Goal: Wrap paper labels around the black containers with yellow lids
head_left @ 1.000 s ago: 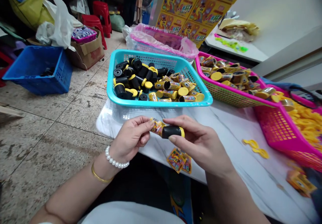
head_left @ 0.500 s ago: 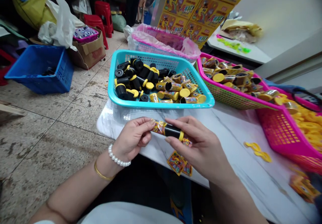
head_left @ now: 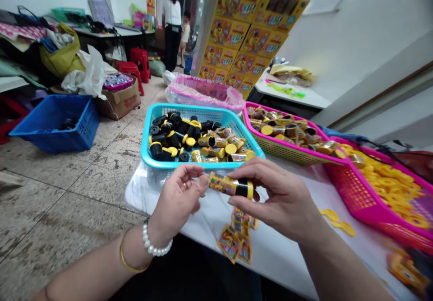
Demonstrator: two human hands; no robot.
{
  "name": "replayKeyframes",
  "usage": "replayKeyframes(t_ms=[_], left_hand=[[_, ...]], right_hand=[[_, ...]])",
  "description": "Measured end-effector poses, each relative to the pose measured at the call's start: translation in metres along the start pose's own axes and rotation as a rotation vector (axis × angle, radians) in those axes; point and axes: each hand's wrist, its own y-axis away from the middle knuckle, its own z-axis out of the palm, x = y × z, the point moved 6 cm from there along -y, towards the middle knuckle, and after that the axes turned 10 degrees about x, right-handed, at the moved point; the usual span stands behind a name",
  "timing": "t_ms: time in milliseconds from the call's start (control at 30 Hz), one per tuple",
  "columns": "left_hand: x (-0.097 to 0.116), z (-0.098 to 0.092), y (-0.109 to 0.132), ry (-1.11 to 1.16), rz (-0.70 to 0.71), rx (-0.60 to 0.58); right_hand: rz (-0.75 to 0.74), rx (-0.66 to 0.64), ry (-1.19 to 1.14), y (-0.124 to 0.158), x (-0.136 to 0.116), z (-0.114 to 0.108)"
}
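Note:
Between the thumb and fingers of my right hand [head_left: 274, 192] is a small black cylinder [head_left: 242, 187] with a yellow cap, lying on its side. A yellow printed sleeve [head_left: 221, 182] covers much of its left part. Just left of the sleeve's end is my left hand [head_left: 181, 195], its fingers curled and the thumb a little apart from the index finger; nothing shows in it. Below the hands, several flat printed sleeves [head_left: 230, 242] lie at the table's near edge. A turquoise basket [head_left: 203, 164] beyond holds bare black cylinders on the left and sleeved ones on the right.
To the right stand a pink basket [head_left: 287, 153] of sleeved cylinders and another pink basket [head_left: 355, 197] of yellow plastic parts. Yellow rings [head_left: 338, 222] lie on the white table [head_left: 280, 265]. A blue crate [head_left: 54, 129] sits on the floor. People stand far back.
The printed sleeve now covers more of the black cylinder. My left thumb and fingers have loosened from the sleeve's end. The view has tilted up, showing more of the room.

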Motion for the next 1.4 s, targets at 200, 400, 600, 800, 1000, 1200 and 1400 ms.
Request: replayKeyframes(t_ms=[200, 400, 600, 800, 1000, 1200, 1400], left_hand=[[-0.01, 0.037, -0.015, -0.065, -0.164, -0.368], [-0.013, 0.064, -0.029, -0.176, -0.181, -0.438], [-0.023, 0.079, -0.032, -0.122, -0.13, -0.442], [-0.033, 0.067, -0.03, -0.137, -0.189, -0.596], [-0.047, 0.056, -0.04, -0.158, -0.334, -0.554], [-0.037, 0.053, -0.049, -0.264, -0.075, -0.459], [-0.038, 0.055, -0.048, -0.261, -0.118, -0.474]], right_hand=[[-0.099, -0.097, 0.002, 0.003, 0.011, -0.001], [0.095, -0.07, -0.084, 0.024, 0.046, -0.023], [-0.016, -0.013, -0.034, 0.03, 0.048, -0.036], [-0.144, -0.004, 0.035, 0.031, 0.044, -0.023], [-0.205, -0.022, 0.059, 0.033, 0.047, -0.019], [0.024, 0.05, 0.005, 0.034, 0.059, -0.002], [0.342, 0.058, -0.184, 0.039, 0.079, 0.01]])
